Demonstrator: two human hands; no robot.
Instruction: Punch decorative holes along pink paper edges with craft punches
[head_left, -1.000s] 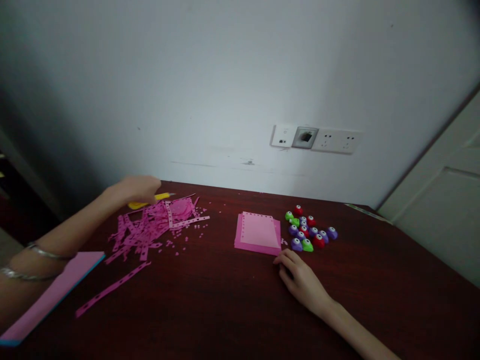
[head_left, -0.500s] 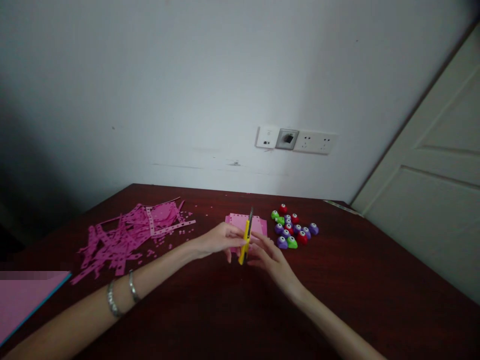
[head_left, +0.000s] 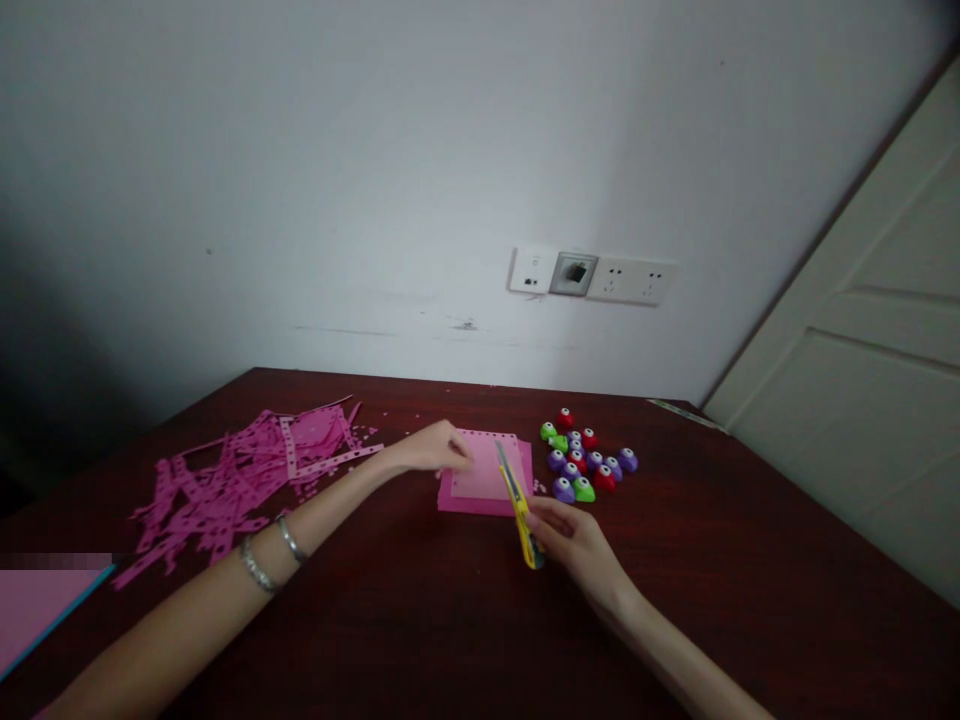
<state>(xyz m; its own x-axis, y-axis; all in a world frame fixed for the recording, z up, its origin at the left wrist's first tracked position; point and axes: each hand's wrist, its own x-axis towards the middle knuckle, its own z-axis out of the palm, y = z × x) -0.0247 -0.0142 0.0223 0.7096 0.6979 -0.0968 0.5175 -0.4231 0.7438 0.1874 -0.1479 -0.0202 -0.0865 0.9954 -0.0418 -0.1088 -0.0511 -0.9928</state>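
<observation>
A yellow utility knife (head_left: 520, 508) with its blade out is gripped in my right hand (head_left: 574, 540), tilted so the blade points up and away over a pink paper stack (head_left: 480, 506). On top of the stack lies a lighter pink sheet (head_left: 487, 466) with a row of small punched holes along its far edge. My left hand (head_left: 437, 447) reaches in from the left, its bent fingers closed at the left side of this light sheet. The fingertips are partly hidden and rest on or pinch the paper.
A heap of pink paper scraps and perforated strips (head_left: 225, 475) spreads over the left of the dark table (head_left: 420, 620). Several red, green and purple craft punches (head_left: 577, 462) stand right of the stack. A pink and blue sheet (head_left: 45, 610) lies at the near left. Wall sockets (head_left: 622, 280) sit behind.
My hands have moved apart. My left hand let go of the knife and went to the sheet; my right hand took the knife to the right and nearer, tilting its blade left.
</observation>
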